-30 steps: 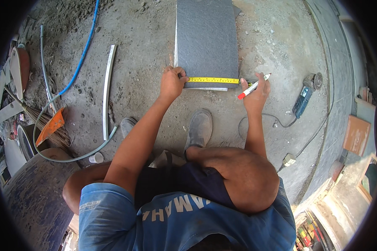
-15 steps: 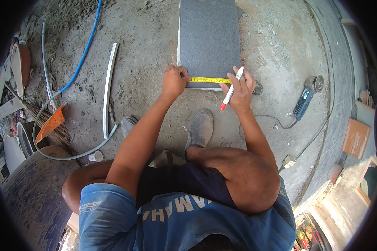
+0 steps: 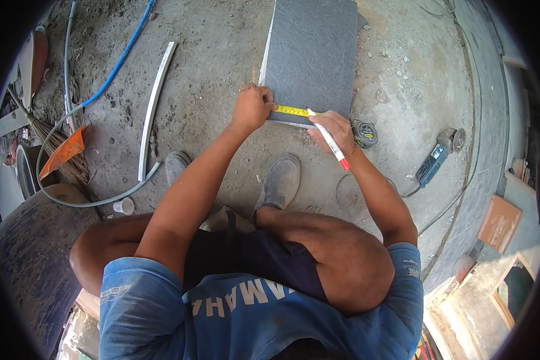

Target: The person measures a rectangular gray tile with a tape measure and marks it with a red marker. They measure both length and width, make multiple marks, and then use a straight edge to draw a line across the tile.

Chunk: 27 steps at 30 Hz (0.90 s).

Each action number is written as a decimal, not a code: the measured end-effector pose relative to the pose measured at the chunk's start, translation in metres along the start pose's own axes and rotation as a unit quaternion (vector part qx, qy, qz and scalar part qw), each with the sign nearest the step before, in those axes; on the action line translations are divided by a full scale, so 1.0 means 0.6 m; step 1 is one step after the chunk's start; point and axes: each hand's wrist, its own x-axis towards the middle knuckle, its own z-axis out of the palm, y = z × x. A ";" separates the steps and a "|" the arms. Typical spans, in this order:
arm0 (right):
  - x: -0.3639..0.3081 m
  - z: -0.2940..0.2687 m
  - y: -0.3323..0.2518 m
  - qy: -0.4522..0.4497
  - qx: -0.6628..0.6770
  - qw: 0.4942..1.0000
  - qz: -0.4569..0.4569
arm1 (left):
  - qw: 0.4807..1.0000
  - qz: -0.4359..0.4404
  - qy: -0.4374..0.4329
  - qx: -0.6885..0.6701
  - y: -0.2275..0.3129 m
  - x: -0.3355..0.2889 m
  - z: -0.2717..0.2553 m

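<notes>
The person squatted on the rough concrete floor (image 3: 222,54) with a dark grey stone tile (image 3: 312,54) lying flat just ahead of the feet. The left hand (image 3: 252,108) was closed down on the near left corner of the tile, fingers curled, pinning the end of a yellow measuring tape blade (image 3: 293,110) against the tile's near edge. The blade ran rightward along that edge, touching the tile, to the right hand (image 3: 336,129), which rested on the near right part of the tile. That hand pinched a white marker with a red cap (image 3: 329,139) between thumb and fingers, its tip pointing up toward the blade and its red end slanting back toward the wrist. The tape's round case (image 3: 364,133) lay on the floor just beside the right hand, off the tile's corner. Farther right, well apart, a blue angle grinder (image 3: 438,157) lay with its cord looping back. A grey shoe (image 3: 280,180) stood just below the tile. Off to the left lay a curved white strip (image 3: 153,102), a blue hose (image 3: 123,57) and an orange dustpan (image 3: 63,150).
</notes>
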 end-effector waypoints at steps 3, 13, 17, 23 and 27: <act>0.000 0.005 0.001 -0.010 0.001 1.000 -0.024 | 1.000 0.000 -0.008 0.005 0.000 0.000 0.000; -0.006 0.005 0.006 -0.033 0.013 0.999 -0.011 | 1.000 -0.004 -0.007 0.005 0.005 0.002 0.000; -0.003 0.010 0.005 -0.010 0.008 1.000 -0.001 | 1.000 -0.007 -0.012 0.008 0.003 0.001 -0.001; -0.001 0.016 0.002 0.007 -0.020 1.000 -0.008 | 1.000 -0.006 -0.016 0.012 0.002 0.000 -0.001; 0.000 0.018 0.001 0.006 -0.041 0.999 -0.005 | 1.000 -0.008 -0.016 0.009 0.004 0.000 -0.003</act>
